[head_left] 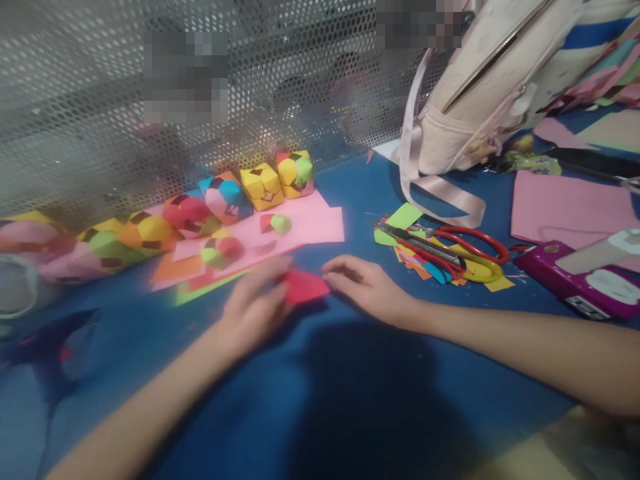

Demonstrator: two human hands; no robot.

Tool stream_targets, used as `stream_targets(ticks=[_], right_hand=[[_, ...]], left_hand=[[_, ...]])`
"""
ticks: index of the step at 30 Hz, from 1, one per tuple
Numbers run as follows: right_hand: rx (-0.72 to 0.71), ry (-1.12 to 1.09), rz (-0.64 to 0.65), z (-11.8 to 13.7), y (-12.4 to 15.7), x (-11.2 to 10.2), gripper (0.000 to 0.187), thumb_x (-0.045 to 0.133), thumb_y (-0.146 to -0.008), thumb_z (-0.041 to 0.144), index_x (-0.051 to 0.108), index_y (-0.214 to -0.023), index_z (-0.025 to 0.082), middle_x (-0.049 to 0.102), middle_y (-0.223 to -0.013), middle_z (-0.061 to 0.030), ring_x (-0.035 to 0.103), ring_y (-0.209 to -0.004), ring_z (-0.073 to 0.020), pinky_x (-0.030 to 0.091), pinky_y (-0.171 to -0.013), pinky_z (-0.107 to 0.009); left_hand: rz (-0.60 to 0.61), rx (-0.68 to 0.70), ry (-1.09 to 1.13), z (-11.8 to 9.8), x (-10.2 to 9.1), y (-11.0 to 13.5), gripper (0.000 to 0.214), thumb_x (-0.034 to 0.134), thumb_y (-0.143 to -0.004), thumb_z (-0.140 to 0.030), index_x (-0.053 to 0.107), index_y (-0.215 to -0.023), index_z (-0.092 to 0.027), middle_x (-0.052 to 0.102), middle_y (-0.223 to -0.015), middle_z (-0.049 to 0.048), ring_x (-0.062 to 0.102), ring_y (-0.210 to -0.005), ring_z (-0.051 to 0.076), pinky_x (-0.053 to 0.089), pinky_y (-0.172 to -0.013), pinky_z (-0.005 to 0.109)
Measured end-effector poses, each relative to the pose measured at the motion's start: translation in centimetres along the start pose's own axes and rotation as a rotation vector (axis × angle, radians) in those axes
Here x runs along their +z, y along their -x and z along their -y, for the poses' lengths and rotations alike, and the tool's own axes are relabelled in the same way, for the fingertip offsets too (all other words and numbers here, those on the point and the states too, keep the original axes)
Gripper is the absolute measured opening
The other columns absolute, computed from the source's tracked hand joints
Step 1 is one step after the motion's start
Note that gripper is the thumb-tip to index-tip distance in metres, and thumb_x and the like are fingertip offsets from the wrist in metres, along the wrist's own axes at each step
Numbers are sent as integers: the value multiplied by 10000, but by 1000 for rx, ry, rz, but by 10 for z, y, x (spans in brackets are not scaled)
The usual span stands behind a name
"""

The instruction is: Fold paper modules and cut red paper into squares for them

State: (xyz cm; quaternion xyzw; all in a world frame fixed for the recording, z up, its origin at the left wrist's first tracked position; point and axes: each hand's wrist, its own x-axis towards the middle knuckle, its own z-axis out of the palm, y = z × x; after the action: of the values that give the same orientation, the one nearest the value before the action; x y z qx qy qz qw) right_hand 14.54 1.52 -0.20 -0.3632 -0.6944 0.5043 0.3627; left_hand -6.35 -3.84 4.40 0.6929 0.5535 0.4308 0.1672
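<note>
A small red piece of paper (304,287) lies on the blue table (320,400) between my two hands. My left hand (255,303) rests on its left edge, fingers curled down onto it. My right hand (363,287) touches its right corner with bent fingertips. Both hands press the paper flat against the table. The picture is blurred, so the paper's folds cannot be made out.
Several coloured folded paper cubes and balls (260,187) stand in a row on pink sheets (300,227) before a perforated metal screen (150,100). Red-handled scissors (460,250) lie on paper scraps at right. A pale backpack (480,93), pink paper (565,207) and a magenta case (575,280) sit beyond.
</note>
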Motion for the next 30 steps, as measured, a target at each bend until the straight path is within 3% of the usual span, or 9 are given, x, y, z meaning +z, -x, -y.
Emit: stream_targets(ticks=[3,6,10,13,16,20,25,30], right_hand=[[-17,23,2,0,-1,0,199,532,-865,351,614,-922,178,662,-829,-25,593,-730,-139,485,-688,-281],[-55,43,-6,0,-1,-1,194,521,-867,335,616,-921,174,667,-842,-30,599,-752,-143,484,-703,-283],[-98,89,-5,1,1,-1,217,510,-867,328,616,-956,160,663,-862,-51,590,-751,-151,478,-697,-291],[-132,128,10,4,2,0,232,511,-868,340,609,-981,163,653,-892,-61,583,-761,-158,475,-691,-294],[-127,129,26,10,3,2,243,539,-855,362,597,-986,166,637,-879,-53,576,-741,-158,473,-677,-294],[-109,117,-18,17,0,7,200,592,-816,338,572,-925,171,617,-824,-25,555,-699,-142,460,-656,-281],[-121,132,-76,18,-5,13,36,558,-776,169,530,-778,192,605,-765,5,547,-686,-126,439,-640,-254],[-228,156,-93,14,4,16,77,523,-785,132,543,-827,194,597,-798,2,543,-709,-119,444,-660,-246]], left_hand=[[8,227,-114,5,0,-2,117,704,-626,-173,614,-675,-229,688,-966,63,653,-955,240,518,-854,345],[-100,269,-180,6,13,-3,95,677,-696,-181,596,-671,-223,691,-942,58,650,-920,213,510,-823,314],[-161,56,-58,5,28,-4,76,620,-736,-197,566,-684,-205,680,-875,51,628,-829,178,496,-756,290],[-120,-213,95,6,34,-3,84,610,-704,-230,552,-661,-189,665,-828,38,604,-759,166,480,-714,283],[-70,-375,254,8,40,0,108,628,-667,-257,560,-643,-176,671,-792,34,593,-715,162,471,-694,280],[-54,-476,403,11,48,5,142,672,-632,-266,569,-643,-168,678,-765,29,594,-687,154,463,-663,263],[-43,-596,556,11,51,10,181,699,-616,-260,541,-617,-171,587,-588,-26,535,-559,115,416,-559,224],[16,-668,678,6,51,15,226,711,-619,-273,508,-605,-173,571,-584,-32,538,-561,110,417,-562,220]])
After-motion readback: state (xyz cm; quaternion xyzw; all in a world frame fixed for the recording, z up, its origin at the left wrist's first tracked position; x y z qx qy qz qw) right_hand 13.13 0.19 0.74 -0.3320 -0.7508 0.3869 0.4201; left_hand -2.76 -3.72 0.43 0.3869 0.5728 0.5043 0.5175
